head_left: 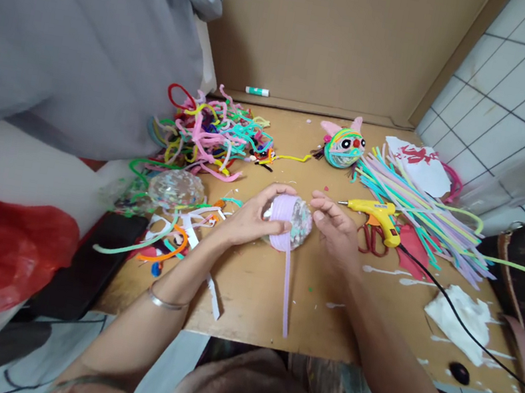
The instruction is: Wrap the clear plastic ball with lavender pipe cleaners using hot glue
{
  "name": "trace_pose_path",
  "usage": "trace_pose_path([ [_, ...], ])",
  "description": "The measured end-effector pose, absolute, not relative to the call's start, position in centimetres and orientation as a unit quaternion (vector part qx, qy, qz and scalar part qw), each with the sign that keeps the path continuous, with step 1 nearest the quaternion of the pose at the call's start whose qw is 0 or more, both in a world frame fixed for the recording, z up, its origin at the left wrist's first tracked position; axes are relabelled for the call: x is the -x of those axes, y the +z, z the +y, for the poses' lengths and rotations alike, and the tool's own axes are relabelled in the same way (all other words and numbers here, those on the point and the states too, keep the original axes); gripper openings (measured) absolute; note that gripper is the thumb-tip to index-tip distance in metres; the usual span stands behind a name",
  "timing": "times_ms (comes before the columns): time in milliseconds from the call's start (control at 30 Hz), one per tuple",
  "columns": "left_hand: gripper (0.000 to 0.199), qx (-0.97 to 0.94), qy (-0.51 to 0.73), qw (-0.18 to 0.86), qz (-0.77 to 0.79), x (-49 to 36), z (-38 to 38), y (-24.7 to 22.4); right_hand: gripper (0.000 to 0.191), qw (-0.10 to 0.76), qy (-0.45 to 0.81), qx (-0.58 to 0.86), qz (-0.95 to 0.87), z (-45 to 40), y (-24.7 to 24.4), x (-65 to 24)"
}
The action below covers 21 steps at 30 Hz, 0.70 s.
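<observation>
My left hand (258,218) grips a clear ball with speckled filling (302,222), thumb in front and fingers behind. Lilac pipe cleaners (283,208) are wrapped side by side round the ball's left part. One loose lilac end (286,295) hangs down toward the table's front edge. Just right of the ball is my right hand (335,228), its fingers partly stretched out and apart, with nothing visible in them. Beyond it lies a yellow glue gun (375,213), nozzle pointing left toward my fingers.
Loose pipe cleaners are heaped at back left (213,130); straight ones (423,204) lie at right. A decorated ball with pink ears (345,147) stands at the back. Another clear ball (177,189) sits left. Red-handled scissors (373,240), a crumpled tissue (461,320) and the glue gun's black cord (455,312) lie right.
</observation>
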<state>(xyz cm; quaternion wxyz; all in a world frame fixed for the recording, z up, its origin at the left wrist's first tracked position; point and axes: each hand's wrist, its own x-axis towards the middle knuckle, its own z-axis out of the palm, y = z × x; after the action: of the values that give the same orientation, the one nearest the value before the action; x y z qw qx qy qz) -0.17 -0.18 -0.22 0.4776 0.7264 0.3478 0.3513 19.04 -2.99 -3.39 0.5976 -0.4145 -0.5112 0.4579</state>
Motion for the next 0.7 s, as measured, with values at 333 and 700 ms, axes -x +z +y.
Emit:
trace_pose_path([
  [333, 0.057, -0.724, 0.351, 0.477, 0.354, 0.0, -0.2, 0.0, 0.029, 0.642, 0.391, 0.446, -0.485, -3.0, -2.7, -18.3],
  [700, 0.057, -0.731, 0.346, 0.466, 0.359, 0.2, -0.3, -0.1, 0.011, 0.610, 0.257, 0.518, -0.541, -4.1, -1.9, -17.9],
])
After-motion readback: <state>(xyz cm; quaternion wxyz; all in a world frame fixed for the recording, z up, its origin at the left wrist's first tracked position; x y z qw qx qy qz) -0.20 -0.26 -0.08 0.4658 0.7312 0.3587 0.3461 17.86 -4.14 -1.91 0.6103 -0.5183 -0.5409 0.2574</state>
